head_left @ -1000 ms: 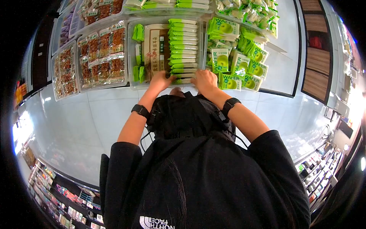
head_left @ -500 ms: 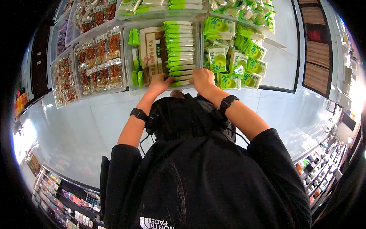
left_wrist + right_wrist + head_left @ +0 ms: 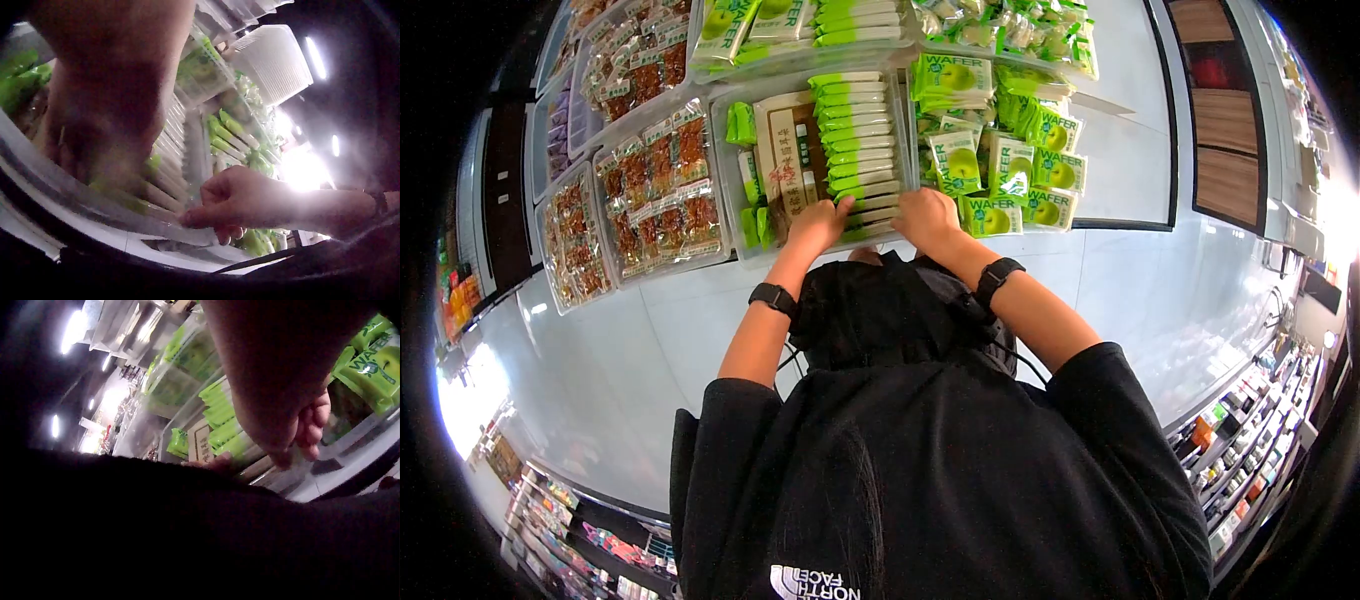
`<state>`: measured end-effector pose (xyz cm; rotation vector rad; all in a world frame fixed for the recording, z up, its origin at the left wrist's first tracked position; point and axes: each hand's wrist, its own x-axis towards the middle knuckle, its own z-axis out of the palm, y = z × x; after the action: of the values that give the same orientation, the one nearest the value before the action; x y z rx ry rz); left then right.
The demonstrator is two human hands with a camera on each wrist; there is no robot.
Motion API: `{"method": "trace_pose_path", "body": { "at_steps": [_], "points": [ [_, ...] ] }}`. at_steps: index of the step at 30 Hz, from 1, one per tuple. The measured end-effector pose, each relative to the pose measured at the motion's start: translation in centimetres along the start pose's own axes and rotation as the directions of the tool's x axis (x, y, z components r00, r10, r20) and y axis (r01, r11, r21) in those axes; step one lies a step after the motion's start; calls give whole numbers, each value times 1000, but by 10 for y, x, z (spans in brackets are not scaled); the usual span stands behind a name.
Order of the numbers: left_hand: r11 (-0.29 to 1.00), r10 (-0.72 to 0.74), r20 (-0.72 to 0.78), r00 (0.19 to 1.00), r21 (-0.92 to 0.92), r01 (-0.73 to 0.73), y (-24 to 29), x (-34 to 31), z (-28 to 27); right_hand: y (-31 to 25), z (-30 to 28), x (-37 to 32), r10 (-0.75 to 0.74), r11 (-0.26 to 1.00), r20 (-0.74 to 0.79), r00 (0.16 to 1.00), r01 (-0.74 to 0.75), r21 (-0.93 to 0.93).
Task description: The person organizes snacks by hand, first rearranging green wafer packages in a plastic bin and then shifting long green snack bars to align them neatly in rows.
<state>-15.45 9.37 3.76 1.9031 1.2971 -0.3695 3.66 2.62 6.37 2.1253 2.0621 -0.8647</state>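
Observation:
A clear plastic bin (image 3: 904, 130) holds a row of green-and-white wafer packets (image 3: 858, 140) standing on edge. My left hand (image 3: 813, 228) pinches the green ends at the front of this row, its thumb along them and its other fingers largely hidden. At the opposite ends, my right hand (image 3: 932, 220) pinches the same front packets by the bin's front right corner. Its curled fingers show in the left wrist view, where the thumb (image 3: 197, 216) reaches the packet ends. Beside the row lies a brown printed carton (image 3: 780, 150).
Loose wafer packets (image 3: 990, 215) fill the bin to the right. Bins of brown wrapped snacks (image 3: 660, 190) stand to the left, and more wafer bins adjoin behind. Pale tiled floor (image 3: 680, 320) runs in front. Stocked shelves (image 3: 1250, 440) appear at lower right.
The bins have shifted a little left and tilted in the head view. Both hands stay at the front packets, having moved slightly along with them.

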Motion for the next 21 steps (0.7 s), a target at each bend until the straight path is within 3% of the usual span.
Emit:
{"method": "trace_pose_path", "body": {
  "at_steps": [3, 7, 9, 10, 11, 12, 14, 15, 16, 17, 20, 21],
  "points": [
    [997, -80, 70, 994, 3, 80, 3, 1, -4, -2, -2, -1, 29, 999, 29, 999, -28, -21],
    [997, -3, 36, 999, 73, 1, 12, -8, -12, 0, 2, 1, 6, 1000, 4, 1000, -6, -29],
    [966, -123, -120, 985, 212, 147, 28, -16, -21, 0, 4, -2, 15, 999, -5, 1000, -16, -33],
    [966, -111, -124, 986, 218, 136, 34, -17, -23, 0, 3, -2, 25, 999, -5, 1000, -25, -39],
    [962, 43, -330, 943, 268, 50, 38, -20, -24, 1, 8, -1, 33, 998, -43, 999, -35, -44],
    [944, 196, -512, 836, 331, -19, 42, -21, -25, -1, 2, -3, 35, 998, -47, 998, -37, -46],
    [929, 222, -433, 874, 366, -55, 46, -12, -31, -7, -8, -4, 65, 998, 44, 997, -64, -25],
    [819, 506, -379, 775, 493, -294, 38, -4, -26, -8, -7, -4, 64, 998, 39, 997, -63, -25],
    [632, 743, -288, 604, 598, -493, 34, 4, -22, -8, -5, -4, 57, 998, 13, 998, -56, -34],
    [611, 746, -198, 636, 582, -536, 30, 11, -15, -6, -2, -3, 51, 998, -9, 999, -52, -44],
    [557, 787, -159, 596, 600, -575, 15, 24, -5, -8, 4, -10, 41, 990, -108, 993, -55, -132],
    [567, 775, -134, 618, 579, -586, 16, 23, -7, -9, 1, -10, 49, 989, -102, 994, -62, -132]
  ]
}}
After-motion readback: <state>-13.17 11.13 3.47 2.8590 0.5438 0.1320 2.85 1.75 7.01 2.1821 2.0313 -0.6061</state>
